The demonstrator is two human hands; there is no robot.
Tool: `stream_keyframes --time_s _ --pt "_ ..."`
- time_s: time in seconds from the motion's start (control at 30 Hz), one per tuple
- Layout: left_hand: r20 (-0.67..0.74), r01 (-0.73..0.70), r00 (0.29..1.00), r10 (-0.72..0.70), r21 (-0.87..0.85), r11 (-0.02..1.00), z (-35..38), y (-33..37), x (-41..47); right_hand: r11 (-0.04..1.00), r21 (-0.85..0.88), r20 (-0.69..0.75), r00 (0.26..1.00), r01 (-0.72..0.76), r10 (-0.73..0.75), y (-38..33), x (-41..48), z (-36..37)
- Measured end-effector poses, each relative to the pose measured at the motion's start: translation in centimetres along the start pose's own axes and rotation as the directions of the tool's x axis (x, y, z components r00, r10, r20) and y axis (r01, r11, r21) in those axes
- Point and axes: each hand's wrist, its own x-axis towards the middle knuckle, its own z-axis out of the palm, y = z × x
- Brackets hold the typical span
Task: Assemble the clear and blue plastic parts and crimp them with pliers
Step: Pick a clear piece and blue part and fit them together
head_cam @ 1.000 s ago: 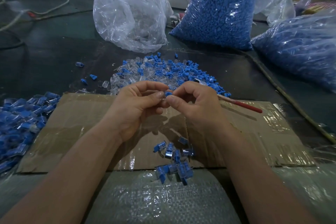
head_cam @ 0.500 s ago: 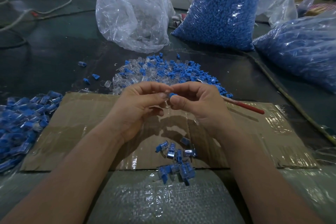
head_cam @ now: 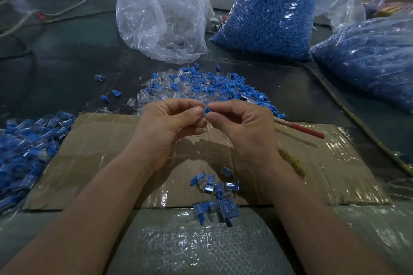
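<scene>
Blue plastic plug (head_cam: 207, 110) sits pinched between the fingertips of the left hand (head_cam: 169, 128) and right hand (head_cam: 243, 125), seemingly entering a clear plastic sleeve (head_cam: 203, 115) leftward; red-handled pliers (head_cam: 300, 129) lie just beyond the right hand, nearer it.

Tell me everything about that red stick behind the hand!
It is a slim red handle, probably of the pliers, glossy like plastic or rubber. It lies flat on the taped cardboard, slanting away to the right with its rounded tip free. Its other end turns pale and vanishes behind the right hand, so the rest is hidden. Nothing grips it.
</scene>
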Motion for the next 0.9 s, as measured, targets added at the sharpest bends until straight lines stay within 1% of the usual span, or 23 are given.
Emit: stream_keyframes --time_s 0.17,0.37,0.57,0.67,0.83,0.9 --pt "0.005 0.014 1.000 -0.014 -0.005 1.000 0.07 -0.08 -0.10 1.000 -0.017 0.040 0.999 0.004 -0.003 0.19 -0.09 -0.28" --pt "0.035 0.025 0.999 -0.026 0.050 0.998 -0.13 -0.25 0.00 0.999 -0.023 0.092 0.995 0.039 -0.037 0.26 -0.03 -0.49" --pt "0.054 0.040 0.998 -0.041 0.007 0.999 -0.25 -0.05 0.17 0.998 -0.036 0.094 0.994 0.059 -0.056 0.39 0.15 -0.70" --pt "0.050 0.031 0.998 -0.033 0.044 0.999 -0.29 -0.08 0.15 0.998 -0.033 0.116 0.992 0.048 -0.044 0.36 0.10 -0.76" --pt "0.019 0.014 1.000 -0.018 0.154 0.988 -0.21 -0.02 0.07 0.999 -0.027 0.157 0.987 0.032 -0.028 0.57 0.08 -0.69" --pt "0.006 0.016 1.000 -0.017 0.157 0.987 -0.13 0.02 0.06 1.000 0.007 0.172 0.985 0.014 -0.015 0.69 0.01 -0.69"
